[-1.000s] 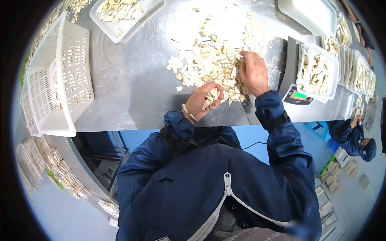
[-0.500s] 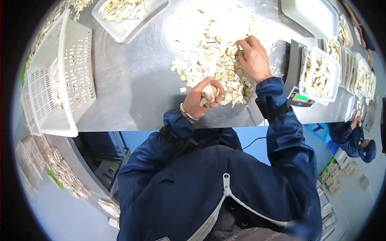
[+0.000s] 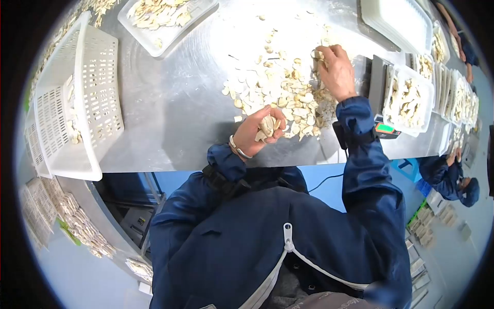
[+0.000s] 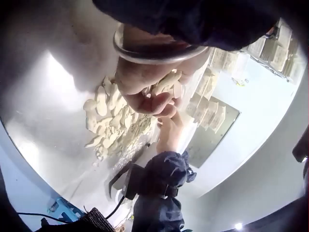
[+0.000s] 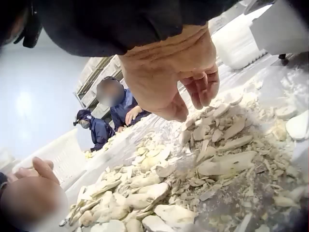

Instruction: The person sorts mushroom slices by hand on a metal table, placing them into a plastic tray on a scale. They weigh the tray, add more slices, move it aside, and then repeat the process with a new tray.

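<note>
Pale, mushroom-like dried slices (image 3: 293, 100) lie spread over the metal table (image 3: 170, 103) in front of me. My left hand (image 3: 252, 135) is curled, palm up, around several slices (image 3: 268, 126) at the near edge of the spread. The left wrist view shows those slices (image 4: 166, 84) poking out between thumb and fingers. My right hand (image 3: 338, 76) reaches down at the right side of the spread, fingers bent. In the right wrist view, its thumb and fingers (image 5: 205, 92) are apart over smaller broken pieces (image 5: 224, 121), with nothing visible between them.
Right of the pile, a scale (image 3: 377, 82) bears a slice-filled tray (image 3: 430, 114), with more filled trays beyond. Stacked white trays (image 3: 396, 23) stand at back right. A perforated basket (image 3: 100, 77) sits left, another tray (image 3: 150, 45) behind it. People (image 5: 128, 108) work across the table.
My right hand has moved right and away from me, to the pile's right side. The left hand stays nearly in place, still holding its slices.
</note>
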Available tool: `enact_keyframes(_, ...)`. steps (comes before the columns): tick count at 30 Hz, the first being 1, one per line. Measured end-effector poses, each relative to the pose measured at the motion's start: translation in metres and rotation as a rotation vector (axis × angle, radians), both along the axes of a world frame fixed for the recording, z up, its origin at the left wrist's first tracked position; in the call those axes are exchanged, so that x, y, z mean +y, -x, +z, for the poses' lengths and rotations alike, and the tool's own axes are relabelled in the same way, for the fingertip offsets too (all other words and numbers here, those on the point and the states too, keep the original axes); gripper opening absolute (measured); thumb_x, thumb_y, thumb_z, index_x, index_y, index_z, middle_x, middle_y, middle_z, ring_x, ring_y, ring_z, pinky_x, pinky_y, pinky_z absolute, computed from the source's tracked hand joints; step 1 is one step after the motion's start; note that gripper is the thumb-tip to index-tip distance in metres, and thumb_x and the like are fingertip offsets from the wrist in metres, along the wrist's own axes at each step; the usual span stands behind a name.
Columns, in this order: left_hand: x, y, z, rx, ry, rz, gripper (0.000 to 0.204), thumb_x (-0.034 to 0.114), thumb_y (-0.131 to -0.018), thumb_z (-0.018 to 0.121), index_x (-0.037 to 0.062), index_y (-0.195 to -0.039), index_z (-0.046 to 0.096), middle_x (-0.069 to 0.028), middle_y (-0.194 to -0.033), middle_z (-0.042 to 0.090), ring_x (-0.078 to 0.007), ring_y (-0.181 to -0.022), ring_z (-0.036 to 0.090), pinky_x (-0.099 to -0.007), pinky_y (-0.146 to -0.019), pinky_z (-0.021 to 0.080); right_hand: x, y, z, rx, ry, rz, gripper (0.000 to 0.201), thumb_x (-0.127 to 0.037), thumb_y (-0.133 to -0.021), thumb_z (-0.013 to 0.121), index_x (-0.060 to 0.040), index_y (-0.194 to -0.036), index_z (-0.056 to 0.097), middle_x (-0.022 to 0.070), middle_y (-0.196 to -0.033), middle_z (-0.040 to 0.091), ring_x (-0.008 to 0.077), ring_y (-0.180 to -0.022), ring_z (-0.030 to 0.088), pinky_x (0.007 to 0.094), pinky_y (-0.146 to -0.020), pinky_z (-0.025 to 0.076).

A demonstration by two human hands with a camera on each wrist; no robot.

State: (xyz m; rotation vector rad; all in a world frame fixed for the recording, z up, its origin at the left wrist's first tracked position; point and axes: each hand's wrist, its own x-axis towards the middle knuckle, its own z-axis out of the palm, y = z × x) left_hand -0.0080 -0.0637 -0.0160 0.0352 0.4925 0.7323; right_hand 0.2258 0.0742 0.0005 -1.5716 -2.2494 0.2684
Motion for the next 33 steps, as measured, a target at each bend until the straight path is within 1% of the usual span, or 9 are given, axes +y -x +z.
enact_keyframes(2,-0.003,0.003,0.001,0.018,-0.015,0.004,0.036,0.034,-0.102,0.036,0.0050,-0.097,0.057,-0.0100,-0.089,0.058,-0.0146,-0.067,0.050,-0.0240,-0.053,0.039,0.006,0.003,-0.009,-0.097,0.015,0.026,0.021,-0.004,-0.074,0.062,-0.0046,-0.096,0.063,0.0161,-0.093,0.057,0.0359,-0.088,0.057,0.0442,-0.077,0.048)
enact_keyframes(3,-0.005,0.005,0.000,0.023,-0.012,0.005,0.036,0.034,-0.102,0.036,0.0050,-0.097,0.057,-0.0098,-0.089,0.058,-0.0146,-0.068,0.050,-0.0239,-0.053,0.039,0.008,0.003,-0.015,-0.126,-0.073,0.010,0.014,-0.004,-0.074,0.061,-0.0032,-0.088,0.061,0.0163,-0.088,0.056,0.0355,-0.083,0.056,0.0449,-0.074,0.048)
enact_keyframes(6,-0.007,0.006,-0.004,0.041,-0.001,0.010,0.036,0.034,-0.101,0.037,0.0051,-0.098,0.058,-0.0093,-0.089,0.058,-0.0148,-0.069,0.050,-0.0239,-0.054,0.039,0.010,-0.001,-0.022,-0.145,-0.036,0.017,0.012,-0.003,-0.073,0.061,-0.0014,-0.085,0.059,0.0171,-0.087,0.056,0.0354,-0.083,0.056,0.0450,-0.074,0.048)
enact_keyframes(11,0.001,-0.002,0.010,0.226,0.073,-0.015,0.033,0.031,-0.101,0.037,0.0058,-0.097,0.059,-0.0081,-0.089,0.058,-0.0158,-0.072,0.053,-0.0254,-0.058,0.041,0.000,-0.009,-0.006,-0.042,0.056,-0.006,0.012,-0.005,-0.075,0.061,-0.0014,-0.086,0.059,0.0161,-0.087,0.057,0.0348,-0.085,0.057,0.0439,-0.074,0.047)
enact_keyframes(17,0.002,-0.009,0.005,0.174,0.000,-0.025,0.033,0.029,-0.101,0.035,0.0054,-0.096,0.058,-0.0077,-0.089,0.058,-0.0158,-0.075,0.054,-0.0260,-0.059,0.041,-0.003,0.001,0.000,0.024,-0.019,-0.093,0.017,-0.013,-0.079,0.062,-0.0022,-0.092,0.064,0.0161,-0.087,0.060,0.0352,-0.088,0.058,0.0441,-0.077,0.047)
enact_keyframes(18,0.001,-0.009,0.004,0.160,-0.001,-0.028,0.033,0.029,-0.101,0.036,0.0052,-0.096,0.058,-0.0077,-0.089,0.058,-0.0156,-0.075,0.053,-0.0260,-0.059,0.041,0.002,0.007,-0.003,0.035,-0.007,-0.077,0.015,-0.015,-0.079,0.062,-0.0020,-0.086,0.063,0.0165,-0.087,0.060,0.0352,-0.087,0.057,0.0441,-0.077,0.047)
enact_keyframes(20,0.000,-0.008,0.001,0.137,-0.004,-0.032,0.034,0.029,-0.101,0.036,0.0048,-0.096,0.058,-0.0078,-0.089,0.058,-0.0153,-0.074,0.053,-0.0260,-0.060,0.041,0.011,0.021,-0.004,-0.041,0.049,-0.071,0.015,-0.016,-0.079,0.062,-0.0016,-0.082,0.061,0.0166,-0.086,0.060,0.0345,-0.086,0.058,0.0440,-0.076,0.047)
enact_keyframes(23,0.000,-0.002,0.007,0.176,-0.014,-0.018,0.034,0.030,-0.101,0.037,0.0047,-0.096,0.058,-0.0082,-0.090,0.058,-0.0149,-0.074,0.053,-0.0260,-0.059,0.041,0.020,0.024,-0.025,-0.133,-0.019,-0.073,0.015,-0.016,-0.077,0.063,-0.0015,-0.080,0.058,0.0163,-0.086,0.060,0.0337,-0.085,0.059,0.0442,-0.075,0.047)
enact_keyframes(33,-0.001,-0.003,0.007,0.195,0.009,-0.002,0.033,0.031,-0.101,0.038,0.0058,-0.096,0.059,-0.0079,-0.089,0.058,-0.0156,-0.074,0.052,-0.0260,-0.059,0.041,0.016,0.032,-0.024,-0.122,0.024,-0.036,0.013,-0.009,-0.074,0.062,-0.0008,-0.082,0.056,0.0170,-0.081,0.060,0.0345,-0.083,0.059,0.0438,-0.074,0.046)
